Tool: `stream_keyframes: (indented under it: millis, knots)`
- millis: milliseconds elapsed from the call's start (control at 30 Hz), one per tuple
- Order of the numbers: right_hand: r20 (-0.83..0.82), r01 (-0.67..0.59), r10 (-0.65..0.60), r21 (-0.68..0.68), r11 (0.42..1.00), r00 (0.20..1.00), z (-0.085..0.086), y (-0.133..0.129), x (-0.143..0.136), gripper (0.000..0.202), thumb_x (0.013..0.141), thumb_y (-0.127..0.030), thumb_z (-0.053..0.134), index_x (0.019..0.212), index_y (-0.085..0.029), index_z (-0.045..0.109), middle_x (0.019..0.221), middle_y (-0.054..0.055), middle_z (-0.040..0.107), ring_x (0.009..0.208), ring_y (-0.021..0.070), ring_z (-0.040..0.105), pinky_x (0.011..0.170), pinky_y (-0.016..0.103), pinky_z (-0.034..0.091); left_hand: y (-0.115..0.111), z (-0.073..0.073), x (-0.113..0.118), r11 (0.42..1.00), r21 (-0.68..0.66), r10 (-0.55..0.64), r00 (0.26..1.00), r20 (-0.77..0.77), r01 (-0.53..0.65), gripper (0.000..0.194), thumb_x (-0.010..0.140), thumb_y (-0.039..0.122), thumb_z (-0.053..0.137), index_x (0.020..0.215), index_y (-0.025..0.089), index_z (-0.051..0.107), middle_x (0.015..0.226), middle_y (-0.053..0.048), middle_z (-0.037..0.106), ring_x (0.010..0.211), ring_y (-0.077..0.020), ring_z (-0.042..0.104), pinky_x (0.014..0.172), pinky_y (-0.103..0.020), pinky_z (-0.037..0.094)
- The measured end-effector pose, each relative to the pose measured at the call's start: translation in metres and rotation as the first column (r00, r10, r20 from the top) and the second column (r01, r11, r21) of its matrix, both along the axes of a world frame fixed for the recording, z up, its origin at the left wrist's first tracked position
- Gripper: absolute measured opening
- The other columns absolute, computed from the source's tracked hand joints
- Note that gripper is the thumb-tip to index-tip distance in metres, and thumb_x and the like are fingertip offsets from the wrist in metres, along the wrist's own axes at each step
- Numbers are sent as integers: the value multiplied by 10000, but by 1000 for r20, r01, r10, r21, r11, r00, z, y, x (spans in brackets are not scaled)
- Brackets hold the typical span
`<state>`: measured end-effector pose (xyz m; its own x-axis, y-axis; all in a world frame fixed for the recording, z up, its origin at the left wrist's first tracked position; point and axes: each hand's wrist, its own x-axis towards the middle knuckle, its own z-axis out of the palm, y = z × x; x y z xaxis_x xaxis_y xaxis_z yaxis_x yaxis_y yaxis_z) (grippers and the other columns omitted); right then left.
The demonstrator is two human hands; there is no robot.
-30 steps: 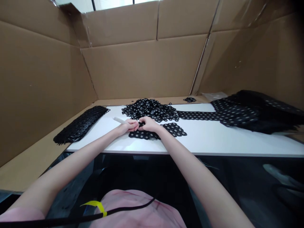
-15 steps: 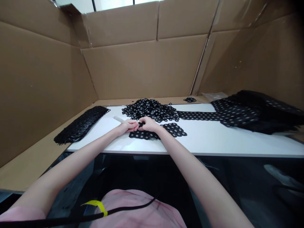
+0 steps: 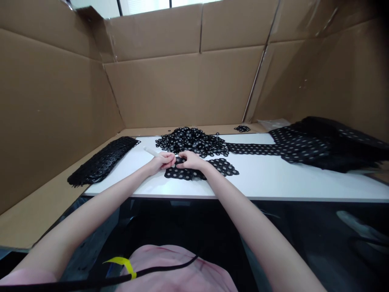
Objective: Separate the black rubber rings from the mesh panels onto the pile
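Note:
My left hand [image 3: 163, 162] is closed around a white pen-like tool [image 3: 151, 151], whose blunt end sticks out to the upper left. Its working tip is hidden by the fingers. A flat patch of joined black rings with pale centres [image 3: 226, 167] lies on the white table just under both hands. Close beside the left hand, my right hand [image 3: 193, 161] curls its thumb and index finger around the patch's upper edge. The exact spot they grip is too small to make out. Right behind the hands rises a heap of loose black rings [image 3: 190, 139].
A folded black ring mesh [image 3: 105, 160] lies at the left end of the white table [image 3: 273, 182]. On the right, a long ring strip [image 3: 255, 148] runs into a bulky black pile [image 3: 316, 142]. Cardboard walls [image 3: 182, 89] stand around. A small ring cluster [image 3: 242, 128] sits at the back.
The hands have drawn slightly apart, the left fingers shifting a little to the left. The pen-like tool stays in the left hand, and the ring patch lies in the same place.

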<state>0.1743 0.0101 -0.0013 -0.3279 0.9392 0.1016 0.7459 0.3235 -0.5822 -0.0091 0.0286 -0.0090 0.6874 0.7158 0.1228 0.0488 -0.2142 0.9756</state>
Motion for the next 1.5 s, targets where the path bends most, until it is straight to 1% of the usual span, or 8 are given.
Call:
stream_keyframes:
  millis: [167, 367, 567, 800, 1000, 1200, 1333, 1500]
  knots:
    - [-25, -53, 52, -20, 998, 998, 1, -2, 5, 452, 522, -549, 708, 739, -184, 554, 713, -26, 516, 747, 166, 481, 696, 274, 265, -3, 0, 0, 999, -26, 49, 990, 129, -46, 412, 780, 506, 622, 658, 125, 524, 401, 42, 399, 382, -54, 298, 445, -215, 170]
    - [-35, -64, 61, -75, 995, 997, 3, -3, 5, 471, 508, -583, 723, 675, -178, 549, 653, -40, 497, 707, 154, 485, 700, 274, 286, -4, 1, 1, 997, -44, 66, 982, 177, -59, 409, 762, 501, 648, 666, 122, 526, 437, 25, 443, 404, -63, 347, 440, -207, 207]
    - [-94, -117, 107, -117, 986, 990, 5, -4, 6, 448, 505, -557, 746, 633, -169, 561, 604, -43, 483, 658, 132, 463, 665, 263, 314, -2, -1, -6, 997, -75, 38, 973, 227, -22, 406, 761, 490, 631, 621, 129, 512, 375, 49, 353, 347, -44, 247, 408, -209, 135]
    - [-129, -148, 134, -104, 983, 982, 4, -4, 8, 426, 518, -539, 753, 673, -167, 617, 620, -41, 523, 653, 129, 474, 662, 262, 345, -10, 1, -7, 1000, 1, 21, 993, 117, -21, 417, 789, 493, 595, 619, 116, 538, 369, 27, 404, 347, -49, 268, 411, -223, 120]
    - [-144, -157, 144, -85, 984, 979, 3, -3, 8, 406, 521, -520, 761, 679, -165, 640, 602, -43, 532, 635, 128, 481, 651, 263, 359, -11, 1, -5, 999, 47, 6, 996, 94, -10, 412, 800, 492, 584, 633, 117, 548, 417, 17, 457, 368, -58, 342, 411, -222, 166]
    - [-158, -178, 162, -89, 980, 974, 3, -2, 8, 377, 522, -480, 771, 694, -162, 664, 605, -42, 551, 637, 131, 497, 653, 262, 371, -18, 4, -11, 989, 148, -14, 998, -66, 24, 401, 865, 478, 511, 693, 119, 558, 479, 5, 517, 402, -58, 328, 433, -225, 191]
    - [-159, -212, 196, -95, 973, 968, 4, -2, 9, 371, 535, -477, 762, 696, -156, 668, 617, -39, 561, 632, 127, 497, 643, 259, 370, -23, 7, -13, 973, 220, -33, 988, -149, 66, 398, 884, 461, 485, 676, 127, 548, 469, 24, 449, 448, -73, 322, 471, -237, 203]
    - [-170, -225, 208, -92, 970, 963, 4, -4, 8, 389, 531, -484, 761, 712, -152, 672, 612, -41, 558, 618, 122, 487, 625, 258, 364, -19, 4, -11, 992, 123, -24, 996, -81, 34, 401, 860, 473, 499, 637, 140, 513, 408, 46, 363, 405, -66, 236, 467, -255, 136]
